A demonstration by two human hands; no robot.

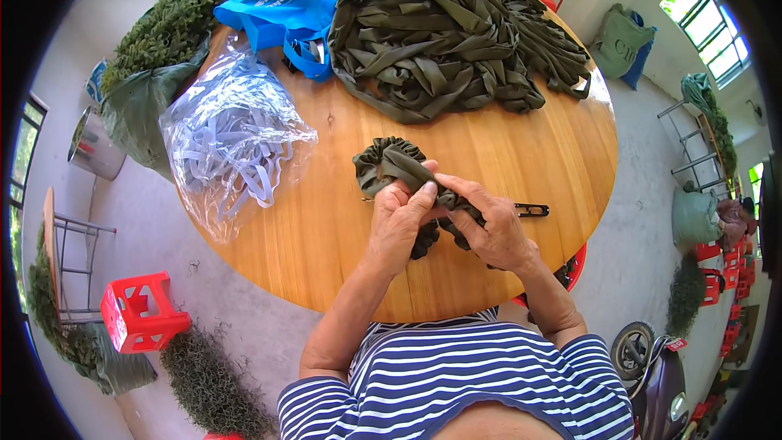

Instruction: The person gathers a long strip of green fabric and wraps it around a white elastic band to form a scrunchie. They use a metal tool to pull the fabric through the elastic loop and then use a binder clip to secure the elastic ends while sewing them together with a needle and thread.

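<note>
Close to the table's near edge, both of my hands are closed on a gathered dark olive fabric tube (376,165). My left hand (397,224) pinches it between thumb and fingers, below a ruffled loop of the cloth. From the other side my right hand (491,231) grips a bunched stretch of the same tube, its fingertips almost meeting the left thumb. More gathered cloth (425,240) hangs under the hands. Just beyond the right hand, a slim black tool (533,210) lies on the wood; its kind cannot be made out.
A big heap of olive fabric strips (432,33) covers the back of the round wooden table (562,155). Pale flat bands fill a clear plastic bag (236,138) at left, near a blue bag (281,4). Red stool (145,310) and scooter (660,383) stand on the floor.
</note>
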